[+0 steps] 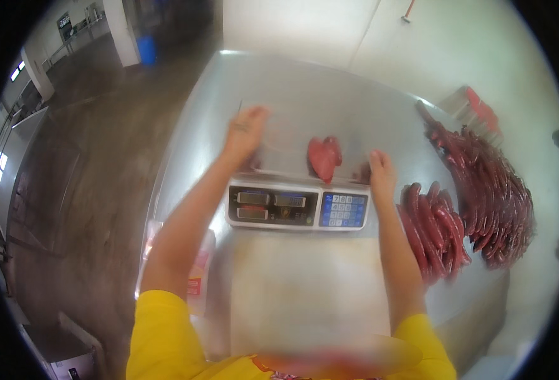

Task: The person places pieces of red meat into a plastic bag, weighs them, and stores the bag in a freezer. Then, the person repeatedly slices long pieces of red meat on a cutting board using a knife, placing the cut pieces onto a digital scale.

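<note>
A piece of raw red meat [324,158] lies on the shiny platform of a white digital scale [311,221], just behind the display and keypad panel. My left hand [246,132] is raised at the far left of the platform, its fingers closed. At the platform's right side my right hand [383,171] has thumb and fingers pinched together. Whatever either hand grips, if anything, is too faint to make out. The meat sits between the two hands, apart from both.
Long dark-red sausages lie in a large heap [482,183] and a smaller pile [433,231] at the right of the metal table [229,76]. A whitish board [308,291] is in front of the scale. Plastic packaging [198,275] lies by my left arm. Behind the sausages is a red object [482,109].
</note>
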Demonstrator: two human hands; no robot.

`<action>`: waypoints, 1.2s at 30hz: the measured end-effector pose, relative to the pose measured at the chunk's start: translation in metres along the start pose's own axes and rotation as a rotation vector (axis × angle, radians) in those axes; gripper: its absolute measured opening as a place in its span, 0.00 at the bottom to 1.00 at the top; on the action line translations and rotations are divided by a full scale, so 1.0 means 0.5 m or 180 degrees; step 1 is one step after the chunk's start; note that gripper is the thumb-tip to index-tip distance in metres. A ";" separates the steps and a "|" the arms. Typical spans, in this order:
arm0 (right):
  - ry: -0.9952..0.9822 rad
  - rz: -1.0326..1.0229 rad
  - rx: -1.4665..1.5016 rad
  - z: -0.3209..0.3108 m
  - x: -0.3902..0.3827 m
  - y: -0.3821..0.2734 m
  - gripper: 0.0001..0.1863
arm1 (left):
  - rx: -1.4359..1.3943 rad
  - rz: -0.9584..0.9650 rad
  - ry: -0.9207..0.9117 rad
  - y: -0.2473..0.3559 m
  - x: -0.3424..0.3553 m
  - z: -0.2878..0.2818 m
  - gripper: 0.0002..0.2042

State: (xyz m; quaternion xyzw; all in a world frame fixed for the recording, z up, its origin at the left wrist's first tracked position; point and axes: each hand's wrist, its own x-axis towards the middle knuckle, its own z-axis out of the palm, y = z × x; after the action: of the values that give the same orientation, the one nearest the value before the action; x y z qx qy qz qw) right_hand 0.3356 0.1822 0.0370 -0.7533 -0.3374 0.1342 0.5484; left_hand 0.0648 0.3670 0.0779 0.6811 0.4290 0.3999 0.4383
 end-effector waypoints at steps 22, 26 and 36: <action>-0.0792 0.0793 0.1415 0.115 -0.080 -0.001 0.43 | 0.0357 -0.1057 0.0246 -0.140 0.028 -0.317 0.45; -0.0468 0.0796 0.0955 -0.047 -0.153 -0.001 0.32 | -0.0530 -0.0310 0.0898 -0.023 -0.090 -0.388 0.38; 0.0451 -0.0368 -0.2420 -0.428 -0.523 0.144 0.18 | 0.1187 0.0435 -0.0568 0.022 -0.689 -0.110 0.24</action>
State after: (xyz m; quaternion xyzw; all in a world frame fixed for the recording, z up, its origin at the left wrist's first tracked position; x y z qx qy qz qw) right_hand 0.2913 -0.1588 0.0046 -0.8899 -0.3662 -0.0837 0.2588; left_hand -0.0906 0.0562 0.0466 0.8106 0.4078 0.2805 0.3129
